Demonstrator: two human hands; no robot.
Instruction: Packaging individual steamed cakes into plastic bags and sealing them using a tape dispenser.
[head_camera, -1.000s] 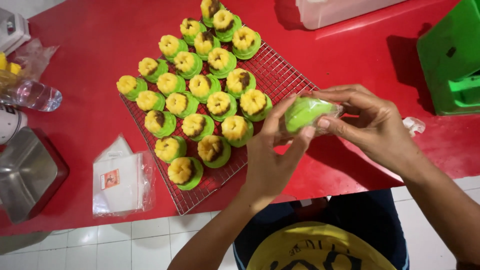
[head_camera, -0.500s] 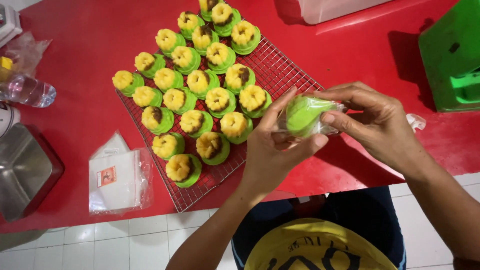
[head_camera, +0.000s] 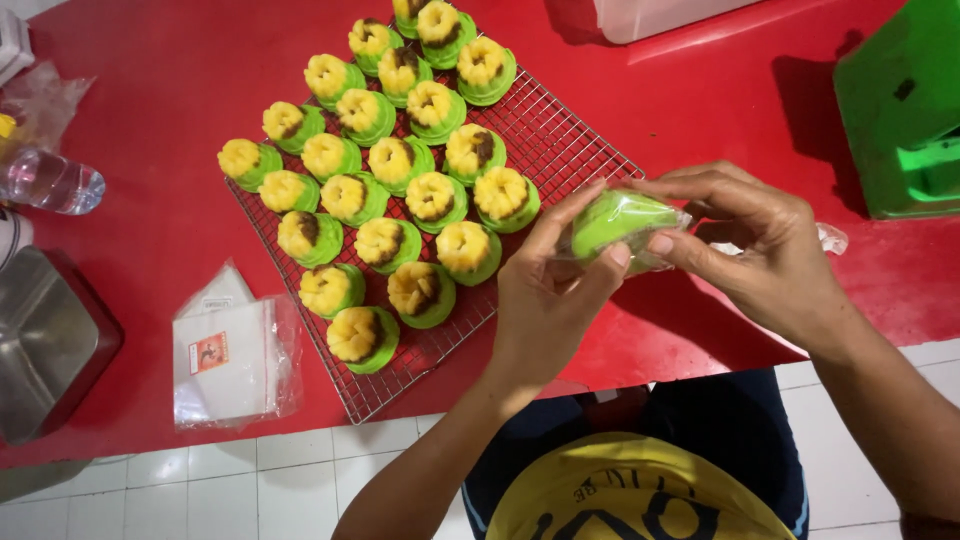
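Note:
Both my hands hold one green cake in a clear plastic wrapper (head_camera: 622, 222) above the red table's near edge. My left hand (head_camera: 548, 290) pinches the wrapper's left side with fingertips. My right hand (head_camera: 762, 250) grips its right side, thumb and fingers closed on the plastic. To the left, a wire cooling rack (head_camera: 560, 140) carries several yellow-topped cakes in green cups (head_camera: 430, 195), set in rows.
A stack of clear bags (head_camera: 232, 350) lies left of the rack. A metal container (head_camera: 45, 345) and a plastic bottle (head_camera: 50, 180) sit at the far left. A green box (head_camera: 905, 110) stands at the right, a white tub (head_camera: 660, 15) at the back.
The hands keep the wrapped cake between them, with the fingers shifting slightly on the plastic. The view has moved a little, so the rack sits higher and further left.

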